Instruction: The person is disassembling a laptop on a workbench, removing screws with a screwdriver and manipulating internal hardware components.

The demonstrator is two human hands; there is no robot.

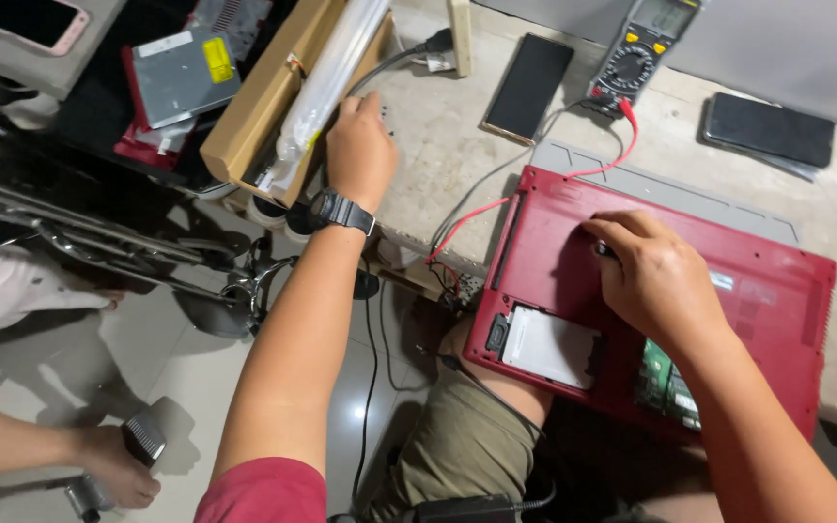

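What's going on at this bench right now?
A person sits at a stone-topped table with a red laptop lying upside down, its bottom cover off and a drive and circuit board exposed. Their right hand rests on the laptop's underside, over something small and dark I can't make out. Their left hand, with a black wristwatch, reaches to the table's edge near a long cardboard box. A multimeter and two phones lie nearby. Another person's hand shows lower left.
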